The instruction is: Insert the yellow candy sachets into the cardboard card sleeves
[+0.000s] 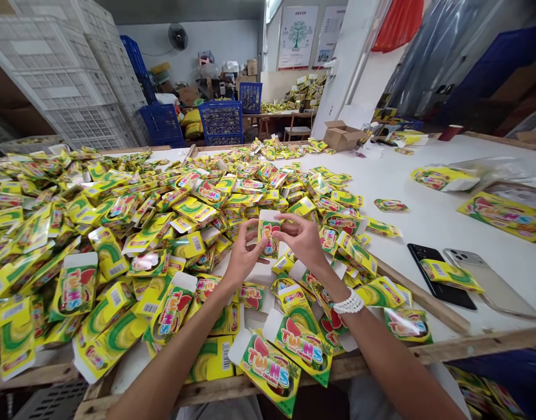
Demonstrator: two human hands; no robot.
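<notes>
My left hand (244,255) and my right hand (303,240) hold a small yellow-green candy box (268,234) between them, above the pile. It stands roughly upright, its white end flap raised at the top and "TWINS" printed down its front. The left fingers and thumb grip one side; the right thumb and fingers pinch the other, near the flap. Beneath and around both hands spreads a heap of similar candy boxes (198,210), many with white flaps sticking out. Closer to me, a few boxes (268,367) overlap at the table's front edge. White beads circle my right wrist.
A wooden strip (421,294) lies on the white table (382,181). To its right are a black phone (443,286) with a candy box on it and a silver phone (496,286). Farther back stand an open carton (344,137), blue crates (221,119) and stacked white crates (53,70).
</notes>
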